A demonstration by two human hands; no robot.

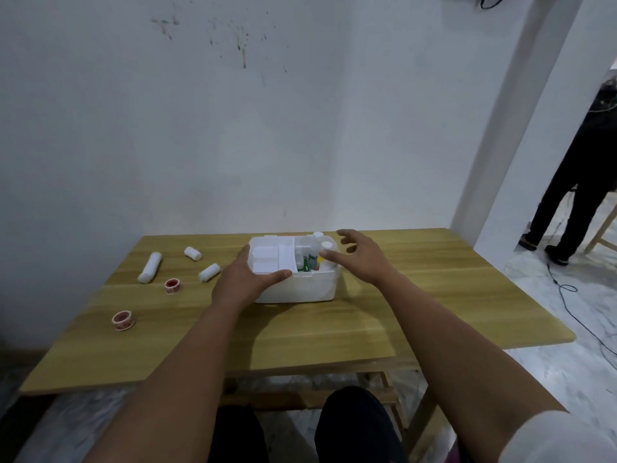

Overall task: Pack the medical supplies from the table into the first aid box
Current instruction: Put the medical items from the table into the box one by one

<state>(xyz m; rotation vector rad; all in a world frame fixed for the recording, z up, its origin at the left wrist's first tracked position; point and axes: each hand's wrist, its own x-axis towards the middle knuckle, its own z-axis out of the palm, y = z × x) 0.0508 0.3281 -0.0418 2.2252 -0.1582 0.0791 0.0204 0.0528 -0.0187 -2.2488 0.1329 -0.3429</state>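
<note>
A white first aid box [300, 287] stands open at the middle of the wooden table [300, 332], with an inner tray on its left side and small bottles and green packets on its right. My left hand [243, 279] grips the box's left front corner, thumb lying along the rim. My right hand [360, 255] hovers with fingers spread just right of the box, touching nothing that I can see. Left of the box lie three white bandage rolls: a long one [150, 267], a short one [193, 253] and a third [209, 272]. Two red tape rolls [173, 286] [123, 320] sit nearer me.
The wall runs close behind the table's far edge. A person in dark clothes [574, 195] stands at the far right beyond a white pillar, and a black cable [567, 289] trails over the floor. My knees are under the table's near edge.
</note>
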